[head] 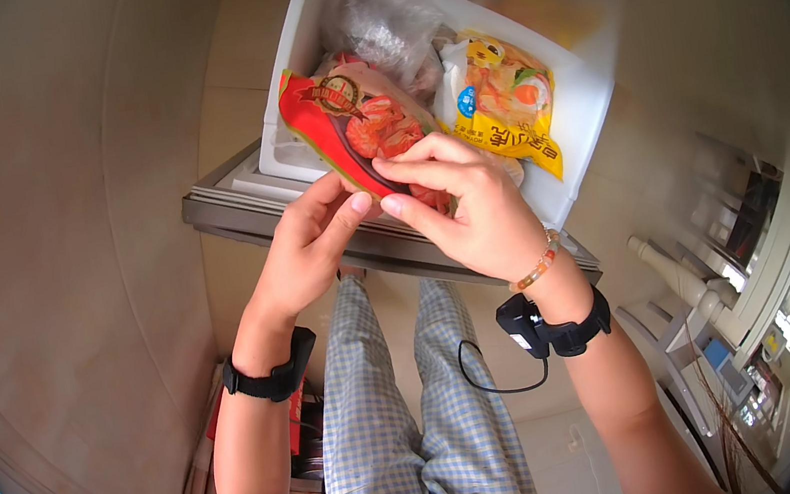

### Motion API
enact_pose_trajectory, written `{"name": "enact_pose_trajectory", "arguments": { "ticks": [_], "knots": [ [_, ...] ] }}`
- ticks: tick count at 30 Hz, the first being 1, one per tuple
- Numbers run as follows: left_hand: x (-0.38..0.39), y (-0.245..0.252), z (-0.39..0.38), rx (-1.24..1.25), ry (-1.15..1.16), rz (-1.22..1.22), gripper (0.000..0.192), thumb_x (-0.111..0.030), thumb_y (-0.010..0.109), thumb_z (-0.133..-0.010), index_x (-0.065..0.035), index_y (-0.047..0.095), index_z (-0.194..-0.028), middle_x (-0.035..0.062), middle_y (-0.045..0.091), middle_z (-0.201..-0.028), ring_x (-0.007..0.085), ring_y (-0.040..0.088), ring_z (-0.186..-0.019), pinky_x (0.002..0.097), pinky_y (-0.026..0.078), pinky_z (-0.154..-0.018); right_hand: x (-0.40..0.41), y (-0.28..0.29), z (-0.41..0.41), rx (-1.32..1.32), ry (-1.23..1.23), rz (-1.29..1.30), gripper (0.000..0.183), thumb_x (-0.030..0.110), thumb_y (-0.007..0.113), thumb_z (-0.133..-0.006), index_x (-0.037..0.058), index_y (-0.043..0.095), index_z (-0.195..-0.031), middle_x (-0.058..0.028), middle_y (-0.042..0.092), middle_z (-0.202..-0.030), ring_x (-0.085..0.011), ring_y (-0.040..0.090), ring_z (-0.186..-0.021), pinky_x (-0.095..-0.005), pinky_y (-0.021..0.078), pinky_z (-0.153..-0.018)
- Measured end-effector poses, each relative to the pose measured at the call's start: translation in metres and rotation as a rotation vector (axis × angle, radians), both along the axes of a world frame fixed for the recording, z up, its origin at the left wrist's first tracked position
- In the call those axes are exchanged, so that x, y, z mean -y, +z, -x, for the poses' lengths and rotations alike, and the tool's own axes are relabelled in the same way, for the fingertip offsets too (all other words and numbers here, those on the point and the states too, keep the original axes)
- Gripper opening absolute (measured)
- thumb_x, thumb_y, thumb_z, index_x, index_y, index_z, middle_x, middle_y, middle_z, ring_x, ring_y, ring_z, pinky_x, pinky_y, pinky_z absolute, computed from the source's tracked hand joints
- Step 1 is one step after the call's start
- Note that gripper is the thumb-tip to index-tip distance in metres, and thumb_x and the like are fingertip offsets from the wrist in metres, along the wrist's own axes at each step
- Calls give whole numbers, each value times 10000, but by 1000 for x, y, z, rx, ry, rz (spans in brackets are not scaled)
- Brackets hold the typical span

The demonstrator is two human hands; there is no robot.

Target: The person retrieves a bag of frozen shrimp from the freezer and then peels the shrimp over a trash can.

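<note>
A red plastic food bag [386,127] with a picture of meat-like pieces lies tilted over the near left part of a white drawer [581,88]. My left hand [310,232] pinches its near edge between thumb and fingers. Close beside it, my right hand [459,192] holds the same edge, thumb near the left thumb. In the drawer, a yellow food bag [502,95] with printed pictures rests to the right. Clear plastic wrapping [383,25] around something I cannot make out fills the back. The contents beneath the red bag are mostly hidden.
The grey edge of an open appliance drawer front [247,215] runs between my legs and the white drawer. A pale wall or panel [43,221] rises at the left. At the right stands furniture with a pale turned post [679,275]. Red and dark items sit on the lower left.
</note>
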State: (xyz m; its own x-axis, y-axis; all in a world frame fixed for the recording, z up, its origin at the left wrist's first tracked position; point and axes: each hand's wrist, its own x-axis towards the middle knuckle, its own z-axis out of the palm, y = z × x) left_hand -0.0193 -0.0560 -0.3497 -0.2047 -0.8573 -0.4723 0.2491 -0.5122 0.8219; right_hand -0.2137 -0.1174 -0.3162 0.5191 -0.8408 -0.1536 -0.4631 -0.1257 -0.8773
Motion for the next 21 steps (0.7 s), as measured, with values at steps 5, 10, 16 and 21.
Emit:
{"name": "enact_pose_trajectory", "arguments": {
  "ticks": [5,10,16,21],
  "knots": [
    [6,-7,1,-23,11,50,292,-170,542,-1042,23,589,-1256,66,666,-1168,125,594,-1076,297,468,-971,5,6,-4,-6,-27,-71,246,143,715,-888,9,719,-1095,-108,662,-973,-271,643,-828,-346,528,-734],
    [12,-7,5,-39,91,-48,223,-102,575,-986,32,640,-1152,60,698,-1063,116,639,-973,304,513,-911,1,5,-13,-264,143,353,212,61,644,-880,-3,698,-1074,-134,649,-941,-293,655,-836,-377,530,-757],
    [28,7,22,126,13,-258,258,-152,550,-941,71,665,-1006,105,709,-859,139,654,-740,309,538,-693,10,19,-26,-451,166,264,117,46,631,-802,4,664,-906,-152,641,-859,-361,652,-790,-440,539,-716],
    [24,-6,21,447,-114,-236,359,-242,575,-863,103,647,-799,253,651,-685,308,675,-664,400,547,-688,16,16,-20,-449,206,230,61,69,633,-828,8,631,-822,-168,632,-811,-389,638,-719,-444,535,-638]
  ]
}}
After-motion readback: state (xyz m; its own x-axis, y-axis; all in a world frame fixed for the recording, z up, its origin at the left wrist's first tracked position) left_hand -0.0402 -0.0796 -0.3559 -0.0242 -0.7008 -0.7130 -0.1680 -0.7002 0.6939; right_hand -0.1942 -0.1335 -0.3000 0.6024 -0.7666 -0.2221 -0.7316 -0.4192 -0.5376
